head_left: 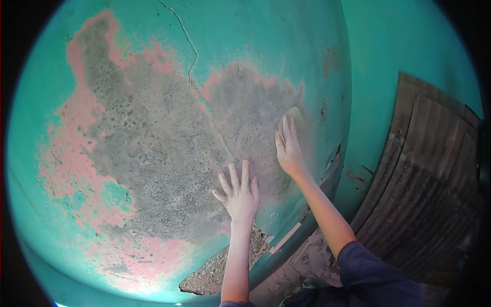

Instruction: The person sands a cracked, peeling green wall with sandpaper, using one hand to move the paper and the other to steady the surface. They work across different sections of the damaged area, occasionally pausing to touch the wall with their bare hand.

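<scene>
Pale pad (297, 115) lies flat against the turquoise wall (276, 30), at the upper right edge of a large bare grey patch (153, 138). The right hand (290, 148) holds it there, fingers stretched over it and close together; they cover much of the pad, and only its upper and right portion shows. The left hand (239, 197) rests on the wall lower down and to the left, fingers spread apart and holding nothing.

A thin crack (193, 59) runs down from the top and ends just above the left fingertips. Pink areas (76, 174) border the grey, broadest on the left and along the bottom. Below, the left forearm crosses in front of a broken, gravelly hole (209, 273), hiding part of it. A loose pale strip (285, 238) lies near the wall's lower edge. On the right, weathered corrugated sheets (427, 169) lean against the adjoining wall (378, 46), beyond the right forearm and dark blue sleeve (376, 271).
</scene>
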{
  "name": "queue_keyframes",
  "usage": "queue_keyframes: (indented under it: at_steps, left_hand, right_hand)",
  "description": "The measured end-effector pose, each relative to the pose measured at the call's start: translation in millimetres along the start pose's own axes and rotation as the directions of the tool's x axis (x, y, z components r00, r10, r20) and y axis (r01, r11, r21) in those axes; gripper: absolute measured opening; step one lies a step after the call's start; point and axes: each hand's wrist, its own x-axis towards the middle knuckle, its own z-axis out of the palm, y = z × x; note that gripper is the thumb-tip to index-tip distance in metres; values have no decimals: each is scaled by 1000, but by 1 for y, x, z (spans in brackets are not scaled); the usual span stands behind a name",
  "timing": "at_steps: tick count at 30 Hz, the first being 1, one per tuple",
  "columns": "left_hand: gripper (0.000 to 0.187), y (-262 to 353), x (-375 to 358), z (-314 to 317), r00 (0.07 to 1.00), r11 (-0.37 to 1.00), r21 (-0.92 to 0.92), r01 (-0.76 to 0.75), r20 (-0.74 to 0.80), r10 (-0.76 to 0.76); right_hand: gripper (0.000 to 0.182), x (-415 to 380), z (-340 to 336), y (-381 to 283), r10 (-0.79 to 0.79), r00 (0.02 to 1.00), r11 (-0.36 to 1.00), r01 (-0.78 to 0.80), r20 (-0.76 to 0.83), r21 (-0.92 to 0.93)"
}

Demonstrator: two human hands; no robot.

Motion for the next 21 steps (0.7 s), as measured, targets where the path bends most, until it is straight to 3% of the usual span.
queue_keyframes:
  at_steps: [2,4,6,8,10,13,16,17,19,20,21]
  left_hand:
    - [69,4,2,-1,995,997,-30,75,69,-73]
    - [69,7,4,-6,979,993,-53,109,176,-99]
    - [69,3,1,9,998,995,75,58,-5,-58]
    - [68,4,-1,15,997,993,96,66,25,-69]
    - [69,3,-3,20,997,989,136,53,-62,-45]
    - [70,6,-3,23,996,981,185,65,-77,-51]
    - [72,8,0,19,997,980,185,77,-46,-69]
    - [72,8,1,16,996,977,194,87,-48,-79]
    - [73,17,8,-5,950,979,64,193,239,-203]
    - [73,13,6,3,951,978,61,200,230,-209]
    - [74,7,0,18,987,982,144,124,85,-137]
  right_hand:
    - [64,1,4,4,113,992,993,-111,-62,47]
    - [67,-47,26,10,81,994,995,-77,-71,64]
    - [70,-91,36,3,26,998,1000,-25,56,-15]
    - [70,-97,31,13,61,992,996,-53,113,-66]
    - [71,-83,23,12,92,981,991,-73,173,-114]
    - [71,-21,8,17,153,987,988,-153,52,-6]
    - [70,-14,11,18,78,997,992,-76,-20,97]
    - [69,-32,14,14,52,998,996,-54,36,76]
    - [68,-82,23,5,75,984,995,-84,161,50]
    - [67,-110,30,3,119,968,991,-130,221,36]
    - [68,-137,38,5,130,960,988,-145,247,43]
